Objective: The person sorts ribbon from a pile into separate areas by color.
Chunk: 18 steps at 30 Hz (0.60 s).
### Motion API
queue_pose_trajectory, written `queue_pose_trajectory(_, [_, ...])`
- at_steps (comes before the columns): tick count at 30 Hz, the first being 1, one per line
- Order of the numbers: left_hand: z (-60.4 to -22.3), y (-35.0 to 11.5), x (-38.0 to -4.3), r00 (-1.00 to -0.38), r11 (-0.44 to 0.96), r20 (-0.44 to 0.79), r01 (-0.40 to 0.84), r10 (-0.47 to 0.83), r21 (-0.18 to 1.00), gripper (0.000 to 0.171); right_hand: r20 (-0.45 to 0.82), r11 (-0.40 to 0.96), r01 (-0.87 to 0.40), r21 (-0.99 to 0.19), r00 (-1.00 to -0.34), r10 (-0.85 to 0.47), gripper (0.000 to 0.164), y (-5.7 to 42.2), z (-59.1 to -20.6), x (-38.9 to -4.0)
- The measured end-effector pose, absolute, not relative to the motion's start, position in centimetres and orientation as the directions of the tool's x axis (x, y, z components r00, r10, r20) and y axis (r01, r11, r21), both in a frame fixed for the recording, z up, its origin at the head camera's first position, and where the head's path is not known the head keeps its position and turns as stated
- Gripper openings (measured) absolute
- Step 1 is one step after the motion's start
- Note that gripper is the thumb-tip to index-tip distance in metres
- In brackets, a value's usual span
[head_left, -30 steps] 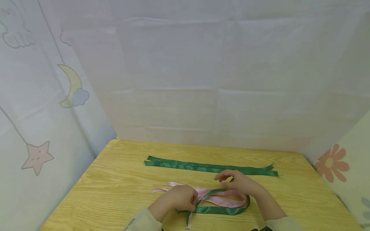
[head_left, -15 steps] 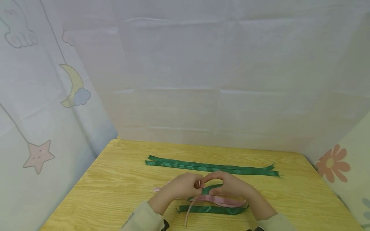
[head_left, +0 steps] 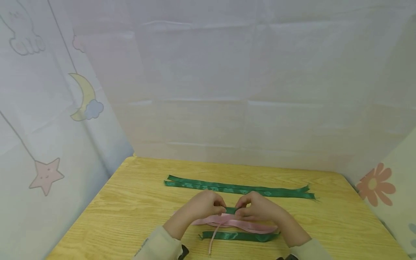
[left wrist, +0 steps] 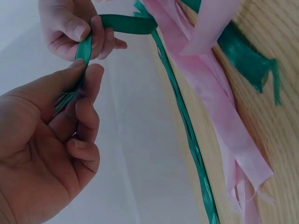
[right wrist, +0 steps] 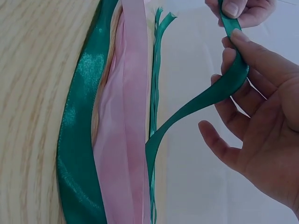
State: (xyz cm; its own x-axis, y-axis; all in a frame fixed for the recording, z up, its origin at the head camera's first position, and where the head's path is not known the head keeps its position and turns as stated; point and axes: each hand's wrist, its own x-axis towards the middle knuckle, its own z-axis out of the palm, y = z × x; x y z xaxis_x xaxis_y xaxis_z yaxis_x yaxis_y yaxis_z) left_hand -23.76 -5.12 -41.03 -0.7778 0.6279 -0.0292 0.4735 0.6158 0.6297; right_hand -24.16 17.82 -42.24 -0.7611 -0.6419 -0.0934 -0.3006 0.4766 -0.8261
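Note:
Above the table, a green satin ribbon point(head_left: 230, 210) is drawn between both hands. My left hand point(head_left: 205, 207) pinches it by its frayed end, between thumb and forefinger; the left wrist view shows the frayed threads point(left wrist: 65, 100) poking out under the thumb. My right hand point(head_left: 258, 208) pinches the same ribbon a short way along, its other fingers loosely bent. From there the ribbon curves down behind the pink ribbons point(right wrist: 126, 126). Those pink ribbons lie in a loose bundle just below the hands in the head view, one narrow pink strip point(head_left: 213, 236) trailing toward the near edge.
Nearest the person, a folded green ribbon point(head_left: 238, 236) lies on the wooden table point(head_left: 113, 216). Farther back, two long green ribbons point(head_left: 221, 187) lie side by side across the table. A pale sheet point(head_left: 208, 90) hangs behind, with printed sheets at both sides.
My left hand lifted the green ribbon's end off the pile, away from the person. My right hand came in and took hold of it; both hands then parted slightly, stretching the ribbon between them.

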Motion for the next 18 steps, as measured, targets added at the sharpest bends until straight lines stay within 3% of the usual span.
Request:
queue_pose_trajectory(5, [-40.8, -5.5, -24.1, -0.790, 0.594, 0.040, 0.493, 0.612, 0.636, 0.012, -0.104, 0.470, -0.254, -0.845, -0.784, -0.612, 0.017, 18.2, -42.1, -24.3])
queue_pose_trajectory(18, [-39.1, -7.2, -24.7, -0.875, 0.650, 0.131, 0.439, 0.466, 0.620, 0.013, -0.052, 0.507, -0.310, -0.804, -0.813, -0.580, 0.024, 20.4, -42.6, -24.5])
